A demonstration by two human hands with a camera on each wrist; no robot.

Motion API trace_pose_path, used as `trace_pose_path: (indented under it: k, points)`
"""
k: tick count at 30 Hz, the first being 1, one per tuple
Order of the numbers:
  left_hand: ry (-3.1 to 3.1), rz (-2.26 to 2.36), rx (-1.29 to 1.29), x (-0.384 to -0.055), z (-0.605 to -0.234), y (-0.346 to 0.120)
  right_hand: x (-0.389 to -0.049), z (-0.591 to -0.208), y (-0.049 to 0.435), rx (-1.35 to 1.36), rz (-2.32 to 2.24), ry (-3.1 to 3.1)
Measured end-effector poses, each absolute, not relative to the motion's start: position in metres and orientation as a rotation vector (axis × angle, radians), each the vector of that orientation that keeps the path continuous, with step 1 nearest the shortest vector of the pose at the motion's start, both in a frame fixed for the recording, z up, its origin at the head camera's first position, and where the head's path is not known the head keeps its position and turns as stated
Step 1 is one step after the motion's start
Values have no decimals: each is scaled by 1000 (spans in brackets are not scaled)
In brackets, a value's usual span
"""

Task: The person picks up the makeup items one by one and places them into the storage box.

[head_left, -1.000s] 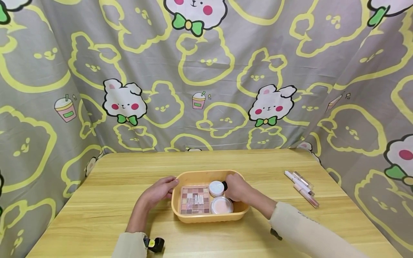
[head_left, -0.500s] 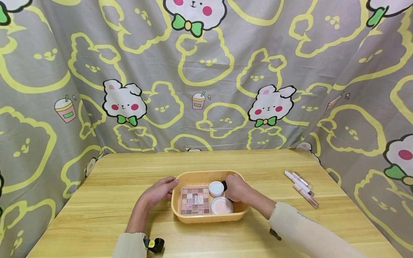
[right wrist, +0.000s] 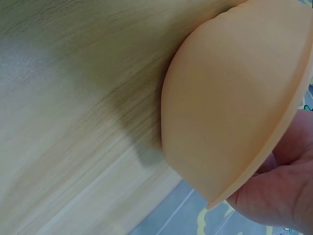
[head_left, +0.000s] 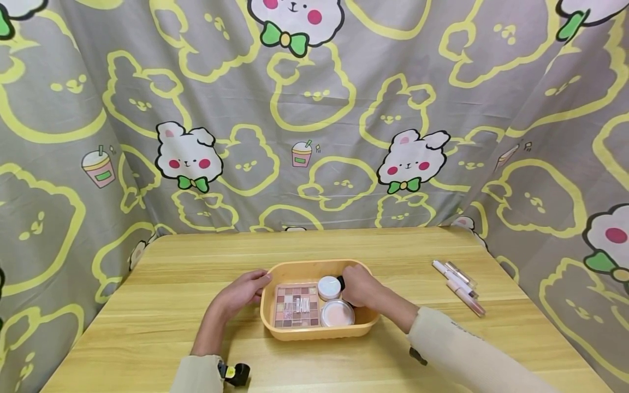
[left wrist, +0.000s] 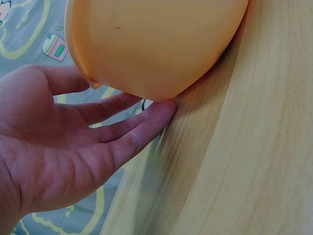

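A yellow-orange plastic basket (head_left: 319, 333) stands on the table. In it lie a square eyeshadow palette (head_left: 297, 307) on the left, a white-lidded round jar (head_left: 329, 287) and a round powder compact (head_left: 338, 313). My left hand (head_left: 241, 292) holds the basket's left end. The left wrist view shows its fingers (left wrist: 142, 127) along the underside of the outer wall, thumb at the rim. Inside the right end, my right hand (head_left: 361, 286) has its fingers curled at a small item with a black end (head_left: 341, 282); the hand hides most of it.
Several slim makeup tubes (head_left: 459, 286) lie together on the wooden table (head_left: 196, 262), to the right of the basket. A patterned curtain (head_left: 245, 109) hangs behind the table and along both sides.
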State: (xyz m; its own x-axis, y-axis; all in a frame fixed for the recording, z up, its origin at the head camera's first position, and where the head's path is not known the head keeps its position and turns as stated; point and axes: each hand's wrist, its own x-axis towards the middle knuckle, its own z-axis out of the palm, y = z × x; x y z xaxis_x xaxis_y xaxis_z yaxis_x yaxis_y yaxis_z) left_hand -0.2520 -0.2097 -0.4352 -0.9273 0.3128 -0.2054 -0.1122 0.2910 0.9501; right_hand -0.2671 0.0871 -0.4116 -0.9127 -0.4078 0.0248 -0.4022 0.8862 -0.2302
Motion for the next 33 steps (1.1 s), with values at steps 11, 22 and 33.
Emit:
trace_pose_path:
  k: [11,22,33]
  points:
    - [2205,1686,176,-252,-437,-210,-265,-407,89,-542,-504,2972]
    - [2204,1695,173,-252,-437,-209,-267,-402,93,-521,-530,2983]
    - [2217,1688,166,-252,-436,-209,-263,-393,97,-509,-673,3040]
